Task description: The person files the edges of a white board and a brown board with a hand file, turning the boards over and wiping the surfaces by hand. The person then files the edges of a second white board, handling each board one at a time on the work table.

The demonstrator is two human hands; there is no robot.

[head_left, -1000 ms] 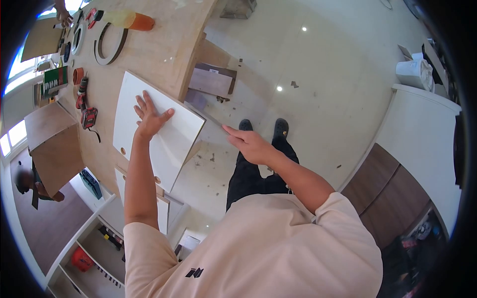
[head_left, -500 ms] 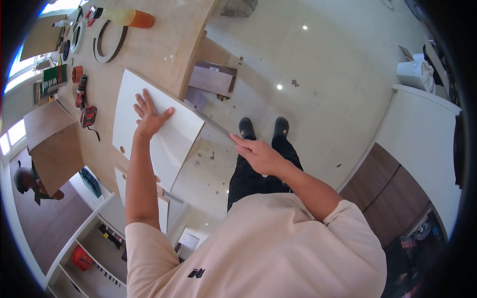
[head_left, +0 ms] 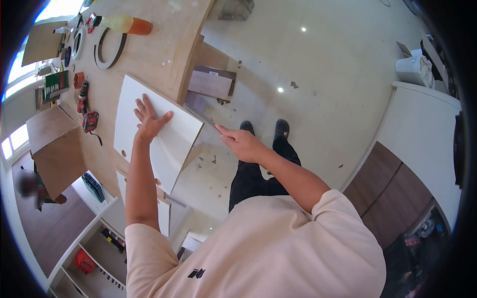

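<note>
A white panel (head_left: 176, 136) with round holes near its lower edge lies on the wooden workbench, its near corner jutting past the bench edge. Fingers spread, my left hand (head_left: 151, 119) rests flat on its upper face. My right hand (head_left: 242, 143) is closed around the end of a long, thin grey file (head_left: 199, 114), which lies along the panel's right edge. The grip hides the file's handle. Part of a second white panel (head_left: 164, 216) shows below the first.
On the workbench (head_left: 164, 30) are a cordless drill (head_left: 89, 120), a roll of edge banding (head_left: 119, 49) and an orange-tipped bottle (head_left: 139, 26). Boards (head_left: 211, 82) stand beneath the bench edge. Debris (head_left: 294, 85) dots the floor. Another person (head_left: 30, 184) is at far left.
My right hand has slid the file up and left along the panel's edge, toward the bench. My left hand stays pressed on the panel. The view has shifted slightly.
</note>
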